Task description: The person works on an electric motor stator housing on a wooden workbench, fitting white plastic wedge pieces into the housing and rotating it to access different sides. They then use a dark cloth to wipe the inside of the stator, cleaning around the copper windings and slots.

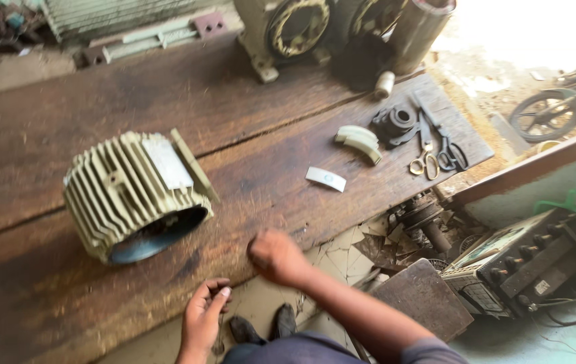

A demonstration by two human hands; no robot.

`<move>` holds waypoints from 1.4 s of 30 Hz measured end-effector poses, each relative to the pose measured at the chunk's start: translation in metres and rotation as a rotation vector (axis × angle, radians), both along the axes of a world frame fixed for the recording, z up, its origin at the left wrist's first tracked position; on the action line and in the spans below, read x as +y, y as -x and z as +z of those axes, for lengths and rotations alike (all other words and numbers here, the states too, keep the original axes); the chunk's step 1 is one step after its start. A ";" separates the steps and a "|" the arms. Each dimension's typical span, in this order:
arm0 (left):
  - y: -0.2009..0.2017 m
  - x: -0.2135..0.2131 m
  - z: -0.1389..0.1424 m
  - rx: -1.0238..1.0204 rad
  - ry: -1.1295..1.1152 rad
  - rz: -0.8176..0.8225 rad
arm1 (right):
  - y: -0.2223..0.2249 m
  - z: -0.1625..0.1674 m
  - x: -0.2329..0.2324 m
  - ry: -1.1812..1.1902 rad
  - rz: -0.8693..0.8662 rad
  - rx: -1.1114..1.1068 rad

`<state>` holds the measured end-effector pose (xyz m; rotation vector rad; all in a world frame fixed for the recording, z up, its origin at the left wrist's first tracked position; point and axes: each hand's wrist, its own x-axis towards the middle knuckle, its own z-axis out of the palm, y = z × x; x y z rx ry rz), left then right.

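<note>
A pale green finned motor housing (133, 195) lies on its side on the dark wooden bench (247, 114), its open end facing me. My left hand (204, 313) rests at the bench's near edge, fingers loosely curled, holding nothing I can make out. My right hand (276, 256) is blurred and closed into a loose fist at the bench edge, right of the housing; whether anything is in it I cannot tell. A small white strip (326, 178) lies on the bench beyond my right hand.
Curved pale pieces (359, 141), a black round part (396, 123), scissors (425, 155) and pliers (446, 152) lie at the bench's right end. Larger motor bodies (301, 30) stand at the back. A meter box (517, 263) and scrap sit on the floor at right.
</note>
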<state>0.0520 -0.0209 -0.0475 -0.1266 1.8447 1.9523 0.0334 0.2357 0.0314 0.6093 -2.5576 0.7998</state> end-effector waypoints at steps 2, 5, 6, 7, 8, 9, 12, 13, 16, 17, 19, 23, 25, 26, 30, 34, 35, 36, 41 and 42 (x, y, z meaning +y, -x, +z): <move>0.011 0.005 -0.002 -0.041 0.009 -0.023 | -0.016 0.005 -0.021 0.149 0.084 -0.096; 0.030 0.006 -0.007 -0.081 0.017 -0.115 | -0.024 0.008 -0.031 0.121 0.121 -0.179; 0.037 0.006 -0.010 -0.072 0.028 -0.141 | -0.022 0.008 -0.028 0.116 0.078 -0.190; 0.042 0.005 -0.014 -0.067 0.040 -0.165 | -0.018 0.008 -0.022 0.113 0.036 -0.205; 0.048 0.003 -0.018 -0.064 0.056 -0.188 | -0.012 0.008 -0.014 0.113 -0.005 -0.222; 0.052 0.002 -0.023 -0.067 0.040 -0.192 | -0.004 0.008 -0.001 0.118 -0.059 -0.146; 0.070 0.005 -0.039 -0.138 0.049 -0.174 | 0.033 0.012 0.060 0.070 -0.269 -0.022; 0.077 0.010 -0.045 -0.203 0.087 -0.153 | 0.047 0.015 0.086 0.054 -0.355 -0.117; 0.092 0.033 -0.060 -0.251 0.127 -0.104 | 0.103 0.022 0.176 -0.067 -0.493 -0.153; 0.094 0.042 -0.064 -0.243 0.129 -0.088 | 0.125 0.024 0.204 -0.057 -0.581 -0.266; 0.102 0.067 -0.067 -0.136 0.073 -0.063 | 0.174 0.026 0.262 -0.090 -0.696 -0.271; 0.130 0.128 -0.068 -0.025 0.091 -0.019 | 0.269 0.022 0.369 -0.103 -0.948 -0.303; 0.139 0.154 -0.070 -0.043 0.140 -0.046 | 0.297 0.014 0.410 -0.028 -1.002 -0.287; 0.142 0.167 -0.071 -0.057 0.171 -0.056 | 0.305 0.009 0.424 -0.047 -1.007 -0.318; 0.152 0.202 -0.075 -0.117 0.264 -0.108 | 0.315 0.009 0.445 0.116 -1.014 -0.089; 0.168 0.219 -0.071 -0.130 0.277 -0.129 | 0.303 0.064 0.427 0.506 -0.808 0.273; 0.172 0.220 -0.070 -0.124 0.274 -0.131 | 0.297 0.084 0.418 0.522 -0.743 0.304; 0.172 0.219 -0.068 -0.114 0.268 -0.137 | 0.291 0.106 0.409 0.536 -0.676 0.338; 0.166 0.197 -0.033 -0.048 0.009 -0.097 | 0.238 0.180 0.335 0.749 -0.213 0.206; 0.163 0.193 -0.019 -0.047 -0.070 -0.081 | 0.225 0.184 0.315 0.857 -0.109 0.078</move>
